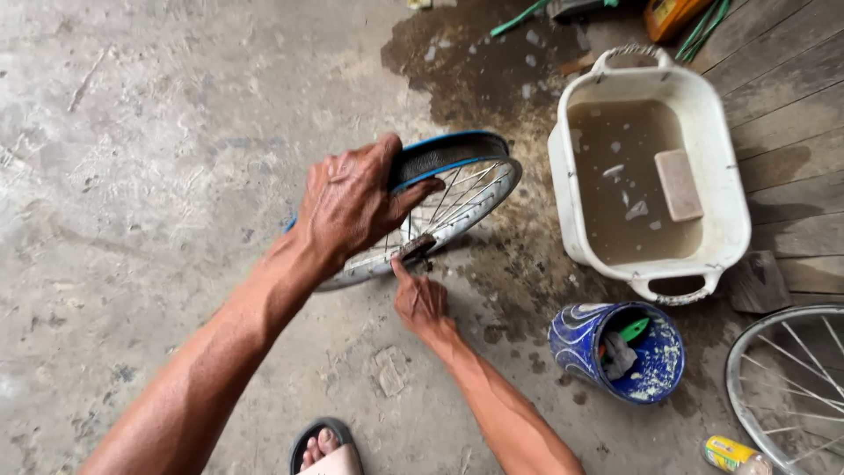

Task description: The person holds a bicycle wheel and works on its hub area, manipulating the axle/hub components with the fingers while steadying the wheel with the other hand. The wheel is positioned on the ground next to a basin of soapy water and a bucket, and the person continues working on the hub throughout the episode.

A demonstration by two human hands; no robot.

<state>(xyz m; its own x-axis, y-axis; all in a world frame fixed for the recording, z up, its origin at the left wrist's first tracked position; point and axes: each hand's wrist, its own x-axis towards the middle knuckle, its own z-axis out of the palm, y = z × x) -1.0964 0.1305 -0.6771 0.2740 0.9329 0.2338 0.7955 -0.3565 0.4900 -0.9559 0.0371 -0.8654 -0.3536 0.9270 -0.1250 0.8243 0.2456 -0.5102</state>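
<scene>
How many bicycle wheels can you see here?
2: one wheel stands on the concrete under both hands; a second wheel lies at the lower right edge, partly cut off. Others may be hidden.

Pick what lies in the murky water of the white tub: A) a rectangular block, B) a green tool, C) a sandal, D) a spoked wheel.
A: a pale rectangular block sits in the brown water of the white tub.

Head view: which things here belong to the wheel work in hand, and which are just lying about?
In hand:
bicycle wheel, gripped by left hand
right hand at its rim

Lying about:
white tub of murky water
blue can
second wheel
small yellow can
</scene>
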